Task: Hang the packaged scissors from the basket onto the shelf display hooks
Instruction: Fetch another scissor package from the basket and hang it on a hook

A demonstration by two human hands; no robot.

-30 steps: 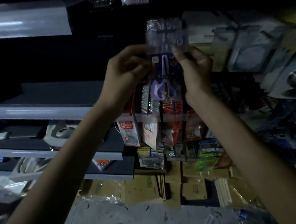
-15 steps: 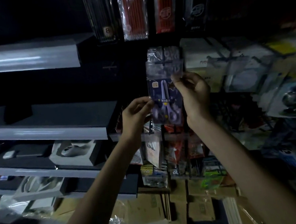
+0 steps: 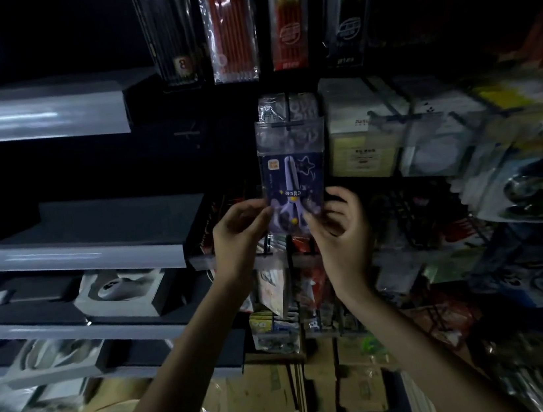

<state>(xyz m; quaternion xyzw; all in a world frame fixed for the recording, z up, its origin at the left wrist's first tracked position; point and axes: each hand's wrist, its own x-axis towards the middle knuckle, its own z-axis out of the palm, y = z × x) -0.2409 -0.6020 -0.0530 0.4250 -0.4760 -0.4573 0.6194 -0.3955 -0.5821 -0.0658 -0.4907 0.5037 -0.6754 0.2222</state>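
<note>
A clear pack of purple scissors point(image 3: 294, 182) on a dark blue card hangs in front of the display, its top tab up at a hook point(image 3: 289, 122). Whether the tab is threaded on the hook is hard to tell in the dim light. More scissor packs point(image 3: 286, 108) hang just behind it. My left hand point(image 3: 238, 236) pinches the pack's lower left edge. My right hand point(image 3: 343, 227) holds the lower right edge with curled fingers. The basket is out of view.
Pencil packs point(image 3: 229, 24) hang above. Boxed and bagged goods point(image 3: 360, 128) crowd the hooks to the right. Grey shelves point(image 3: 62, 254) with boxed items run along the left. Cardboard boxes point(image 3: 280, 391) lie on the floor below.
Both hands slid down from the pack's top to its lower edges. The pack now hangs higher in front of the hook, and my view has tilted upward.
</note>
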